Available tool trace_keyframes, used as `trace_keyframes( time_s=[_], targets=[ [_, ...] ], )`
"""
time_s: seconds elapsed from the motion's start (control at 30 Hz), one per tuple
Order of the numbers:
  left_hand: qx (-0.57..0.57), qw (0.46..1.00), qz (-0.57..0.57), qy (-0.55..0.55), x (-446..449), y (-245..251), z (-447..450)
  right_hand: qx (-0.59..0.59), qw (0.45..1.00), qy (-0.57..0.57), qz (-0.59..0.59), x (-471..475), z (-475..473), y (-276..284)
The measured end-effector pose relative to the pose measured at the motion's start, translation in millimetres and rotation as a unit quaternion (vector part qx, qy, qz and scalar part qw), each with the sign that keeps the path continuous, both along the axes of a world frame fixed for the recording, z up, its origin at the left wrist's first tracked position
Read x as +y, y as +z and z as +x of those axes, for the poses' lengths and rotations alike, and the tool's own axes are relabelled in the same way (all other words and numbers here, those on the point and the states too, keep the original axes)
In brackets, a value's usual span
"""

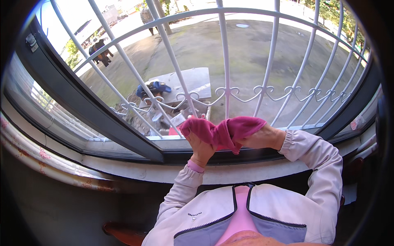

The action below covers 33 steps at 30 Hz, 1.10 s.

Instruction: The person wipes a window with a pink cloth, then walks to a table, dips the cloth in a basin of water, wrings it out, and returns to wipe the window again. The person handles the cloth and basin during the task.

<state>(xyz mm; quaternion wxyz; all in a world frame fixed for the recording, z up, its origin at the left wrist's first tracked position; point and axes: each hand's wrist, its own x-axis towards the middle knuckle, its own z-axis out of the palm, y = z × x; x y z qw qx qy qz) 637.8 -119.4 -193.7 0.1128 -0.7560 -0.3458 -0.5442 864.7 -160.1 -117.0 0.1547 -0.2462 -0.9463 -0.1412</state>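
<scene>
A dark pink cloth (226, 132), bunched and twisted at its middle, is stretched between my two hands at the open window. My left hand (201, 147) grips its left end, with the thumb and fingers partly under the folds. On the right, my right hand (264, 138) holds the other end, its fingers partly hidden by the cloth. Both hands are above the dark window frame (246, 156), close to the white metal window bars (227, 61).
A sliding window sash (92, 107) stands at the left. The pale sill (246, 175) runs below my hands, with a patterned curtain (46, 163) at the left. Outside are a board (194, 83) with a blue item on it, a dark animal (101, 52) and a person (147, 17).
</scene>
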Motion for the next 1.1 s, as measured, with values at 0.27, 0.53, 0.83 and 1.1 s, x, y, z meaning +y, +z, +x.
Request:
trace_keyframes(
  time_s=[0.27, 0.53, 0.83, 1.1],
  targets=[
    [-0.016, 0.962, 0.251, 0.105, 39.6, 228.8, 23.2, 0.228, 0.895, -0.123, 0.362, 10.9, 29.2, 162.1],
    [0.122, 0.986, 0.111, -0.023, 8.2, 65.8, 56.3, 0.313, 0.939, -0.108, 0.098, -10.7, 44.7, 14.8],
    [0.225, 0.971, 0.073, -0.027, 2.0, -50.1, 18.1, 0.27, 0.954, -0.121, -0.058, -33.7, 50.8, -74.3],
    [-0.008, 0.954, 0.286, 0.09, 34.8, 226.2, 73.4, 0.292, 0.88, -0.14, 0.348, -1.1, 61.9, 131.0]
  ],
)
